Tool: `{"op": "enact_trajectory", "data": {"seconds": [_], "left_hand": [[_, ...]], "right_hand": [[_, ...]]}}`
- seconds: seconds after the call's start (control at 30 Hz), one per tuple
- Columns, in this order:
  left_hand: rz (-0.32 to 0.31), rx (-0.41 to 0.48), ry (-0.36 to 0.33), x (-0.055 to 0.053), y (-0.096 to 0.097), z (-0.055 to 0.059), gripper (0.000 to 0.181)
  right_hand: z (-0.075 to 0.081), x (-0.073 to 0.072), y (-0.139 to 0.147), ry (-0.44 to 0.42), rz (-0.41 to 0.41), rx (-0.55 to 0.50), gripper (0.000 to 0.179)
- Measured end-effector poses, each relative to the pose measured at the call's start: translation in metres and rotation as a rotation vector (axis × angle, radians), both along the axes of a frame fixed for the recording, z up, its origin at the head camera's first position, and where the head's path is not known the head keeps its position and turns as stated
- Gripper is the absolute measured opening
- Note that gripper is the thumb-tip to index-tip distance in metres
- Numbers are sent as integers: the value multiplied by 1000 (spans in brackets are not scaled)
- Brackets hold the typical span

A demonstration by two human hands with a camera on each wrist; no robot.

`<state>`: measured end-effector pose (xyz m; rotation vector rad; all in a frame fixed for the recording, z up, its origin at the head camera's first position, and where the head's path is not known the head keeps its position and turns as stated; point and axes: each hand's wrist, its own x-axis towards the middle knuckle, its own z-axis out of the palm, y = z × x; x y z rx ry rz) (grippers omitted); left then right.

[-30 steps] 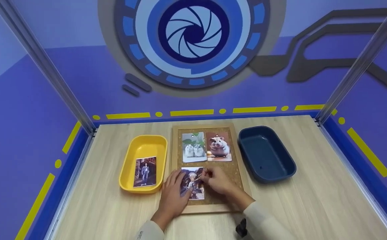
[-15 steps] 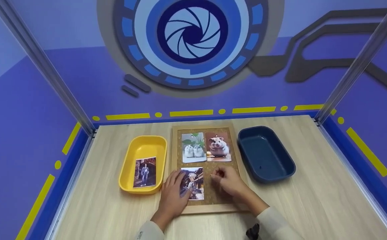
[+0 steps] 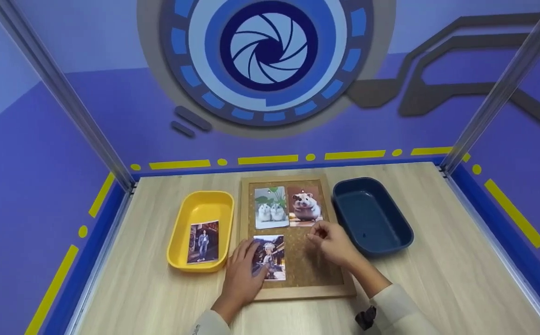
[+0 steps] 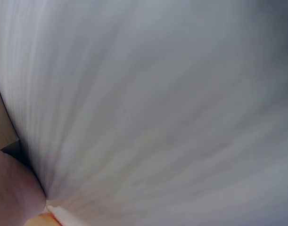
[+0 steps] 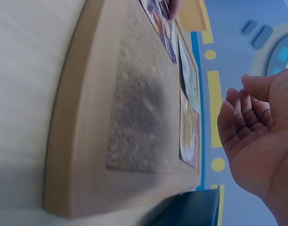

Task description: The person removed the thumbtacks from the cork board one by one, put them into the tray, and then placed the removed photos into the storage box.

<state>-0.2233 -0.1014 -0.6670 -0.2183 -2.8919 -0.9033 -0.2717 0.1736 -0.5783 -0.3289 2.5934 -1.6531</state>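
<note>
On the pale table, the corkboard's lower photo, long axis twelve-to-six, lies at eight o'clock from the right hand, grip pressed together, contents unclear, while the nearer left hand rests spread over its nine-o'clock edge.

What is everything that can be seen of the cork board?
The cork board has a speckled brown surface in a pale, wooden-looking frame. It lies flat on the table between the yellow tray and the blue tray, bearing two animal pictures at its far end and a photo at near left, partly under the left hand.
</note>
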Motion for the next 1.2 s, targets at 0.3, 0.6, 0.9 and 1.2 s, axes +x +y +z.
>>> {"op": "enact_trajectory", "data": {"seconds": [0.3,0.6,0.9,1.2], "left_hand": [[-2,9,3,1,-1,2,69],[-8,-2,32,-1,-1,0,67],[-19,6,62,1,0,-2,66],[-15,10,12,1,0,0,67]], "right_hand": [[5,1,21,-5,-158,-34,6],[5,2,53,-8,-231,-69,8],[5,-1,84,26,-246,24,11],[7,-4,107,49,-241,205,9]]}}
